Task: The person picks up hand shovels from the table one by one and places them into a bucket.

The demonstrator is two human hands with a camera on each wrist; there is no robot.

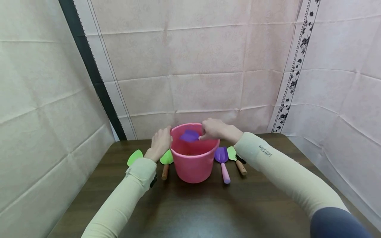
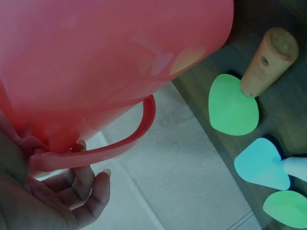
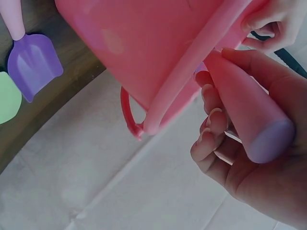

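A pink bucket [image 1: 193, 165] stands on the table. At its left side, my left hand [image 1: 161, 142] grips the rim; in the left wrist view the curled fingers [image 2: 85, 184] are beside the bucket's pink handle [image 2: 110, 151]. My right hand [image 1: 215, 129] is over the bucket's right rim and holds a toy shovel. Its pink grip [image 3: 249, 105] lies between thumb and fingers in the right wrist view, and the purple blade [image 1: 189, 135] is inside the bucket mouth. Something yellowish inside the bucket is mostly hidden by the front wall.
Right of the bucket lie a purple shovel [image 1: 221, 155] with a pink handle and a green shovel [image 1: 232, 153] with a wooden handle. On the left are green shovels [image 1: 166, 157] and a light blue one [image 2: 263, 163]. Pale cloth [image 1: 208, 66] hangs behind the dark wooden table [image 1: 196, 211].
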